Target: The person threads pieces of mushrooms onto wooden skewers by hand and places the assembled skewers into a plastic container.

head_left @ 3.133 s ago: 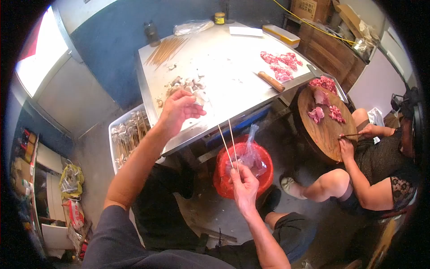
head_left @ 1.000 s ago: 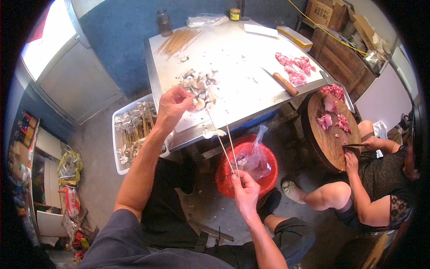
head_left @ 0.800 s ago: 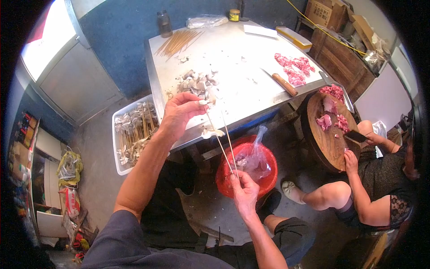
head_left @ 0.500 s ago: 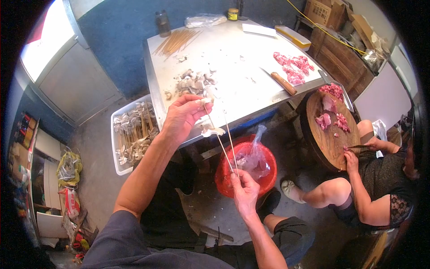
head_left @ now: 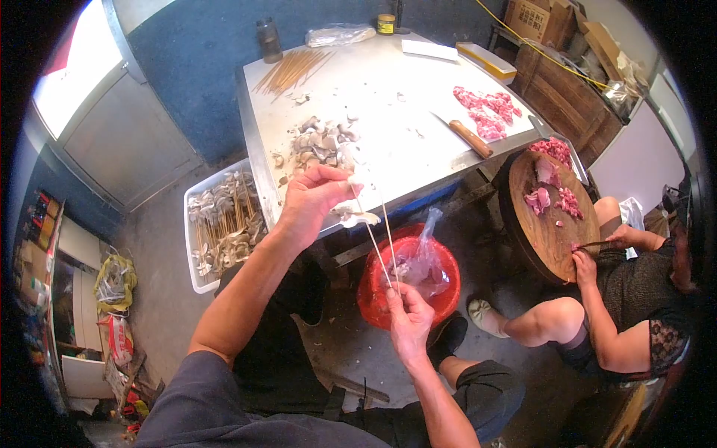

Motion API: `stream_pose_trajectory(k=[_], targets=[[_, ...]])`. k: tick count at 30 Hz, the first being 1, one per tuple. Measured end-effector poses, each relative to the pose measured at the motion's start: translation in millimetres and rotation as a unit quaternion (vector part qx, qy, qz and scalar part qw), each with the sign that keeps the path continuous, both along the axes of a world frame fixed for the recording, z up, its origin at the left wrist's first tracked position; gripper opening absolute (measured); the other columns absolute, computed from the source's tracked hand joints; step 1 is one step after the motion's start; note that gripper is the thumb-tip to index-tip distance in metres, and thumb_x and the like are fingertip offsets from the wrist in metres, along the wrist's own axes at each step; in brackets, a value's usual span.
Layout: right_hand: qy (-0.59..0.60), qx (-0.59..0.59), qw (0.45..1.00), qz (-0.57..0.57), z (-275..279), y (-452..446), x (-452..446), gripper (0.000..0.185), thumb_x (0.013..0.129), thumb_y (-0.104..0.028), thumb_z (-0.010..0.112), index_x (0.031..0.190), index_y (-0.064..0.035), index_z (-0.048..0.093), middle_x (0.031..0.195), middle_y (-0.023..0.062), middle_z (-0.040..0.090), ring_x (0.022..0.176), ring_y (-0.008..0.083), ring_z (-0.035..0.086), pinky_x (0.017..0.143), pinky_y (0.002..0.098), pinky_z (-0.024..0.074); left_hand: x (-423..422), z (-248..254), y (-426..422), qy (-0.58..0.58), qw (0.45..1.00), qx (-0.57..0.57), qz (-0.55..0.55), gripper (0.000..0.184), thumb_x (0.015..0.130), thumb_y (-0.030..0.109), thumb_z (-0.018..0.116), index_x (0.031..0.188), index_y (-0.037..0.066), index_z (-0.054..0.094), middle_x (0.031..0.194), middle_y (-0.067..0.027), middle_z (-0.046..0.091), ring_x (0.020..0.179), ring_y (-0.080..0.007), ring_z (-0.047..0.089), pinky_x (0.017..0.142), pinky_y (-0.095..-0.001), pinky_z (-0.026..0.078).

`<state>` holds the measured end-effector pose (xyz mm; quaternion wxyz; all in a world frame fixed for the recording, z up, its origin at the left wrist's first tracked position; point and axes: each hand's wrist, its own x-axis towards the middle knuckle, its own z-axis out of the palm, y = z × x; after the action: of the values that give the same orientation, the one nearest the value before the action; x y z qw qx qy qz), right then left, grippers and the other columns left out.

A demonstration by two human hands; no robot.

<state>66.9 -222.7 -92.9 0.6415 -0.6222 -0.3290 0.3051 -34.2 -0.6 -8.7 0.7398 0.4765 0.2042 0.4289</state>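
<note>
My right hand (head_left: 410,313) pinches two thin wooden skewers (head_left: 379,250) near their lower ends, above a red tub (head_left: 449,295). Pale mushroom pieces (head_left: 358,219) sit on the left skewer, towards its upper part. My left hand (head_left: 310,201) is closed on a small mushroom piece (head_left: 355,181) at the tip of that same skewer. The right skewer carries nothing that I can see. Behind my left hand, a pile of grey-white mushroom pieces (head_left: 321,142) lies on the white tabletop (head_left: 396,142). Loose skewers (head_left: 293,72) lie at its far left.
A white tray (head_left: 196,263) of filled skewers stands left of the table. Right of centre are a wooden-handled knife (head_left: 470,139) and red meat (head_left: 487,112). At the right, a seated co-worker (head_left: 624,299) holds a blade over a round chopping board (head_left: 549,231).
My left hand has moved from the pile to the left skewer's tip with a mushroom piece. A first piece was put on that skewer earlier. The co-worker's blade rose and came down.
</note>
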Motion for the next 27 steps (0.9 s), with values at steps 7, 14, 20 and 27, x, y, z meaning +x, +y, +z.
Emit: stream_pose_trajectory(k=[7,14,20,27], targets=[[0.011,0.018,0.999,-0.031,5,3,6,0.016,0.093,-0.013,0.063,0.101,-0.0005,0.068,0.07,-0.005,0.057,0.063,0.0033,0.049,0.057,0.0212,0.0407,-6,5,-2,0.158,0.974,0.139,-0.087,0.007,0.083,0.001,0.066,0.089,0.0,0.068,0.097,-0.0081,0.067,0.088,-0.0134,0.062,0.083,-0.0274,0.049],[0.033,0.012,0.999,-0.025,3,3,6,0.016,0.093,-0.013,0.062,0.1,-0.0004,0.068,0.071,-0.006,0.056,0.064,0.0027,0.047,0.058,0.0195,0.0393,-17,3,39,0.396,0.742,0.509,0.185,0.018,0.076,0.01,0.071,0.091,0.002,0.068,0.086,-0.0094,0.063,0.082,-0.0216,0.061,0.077,-0.0319,0.049],[0.029,0.014,0.999,-0.017,0,4,2,0.016,0.094,-0.015,0.063,0.1,-0.0011,0.068,0.068,-0.0065,0.055,0.061,0.0021,0.046,0.054,0.0198,0.0383,-9,-7,55,0.435,0.644,0.59,0.22,0.016,0.071,0.009,0.07,0.085,0.001,0.065,0.083,-0.0121,0.061,0.083,-0.0298,0.06,0.077,-0.038,0.049],[0.024,0.01,1.0,-0.01,-2,4,0,0.015,0.093,-0.014,0.063,0.1,-0.0016,0.069,0.065,-0.0061,0.055,0.058,0.0024,0.047,0.051,0.0206,0.0386,-16,4,36,0.253,0.915,0.278,0.145,0.016,0.085,-0.001,0.058,0.101,0.001,0.062,0.08,-0.0037,0.064,0.071,-0.0143,0.065,0.061,-0.0261,0.052]])
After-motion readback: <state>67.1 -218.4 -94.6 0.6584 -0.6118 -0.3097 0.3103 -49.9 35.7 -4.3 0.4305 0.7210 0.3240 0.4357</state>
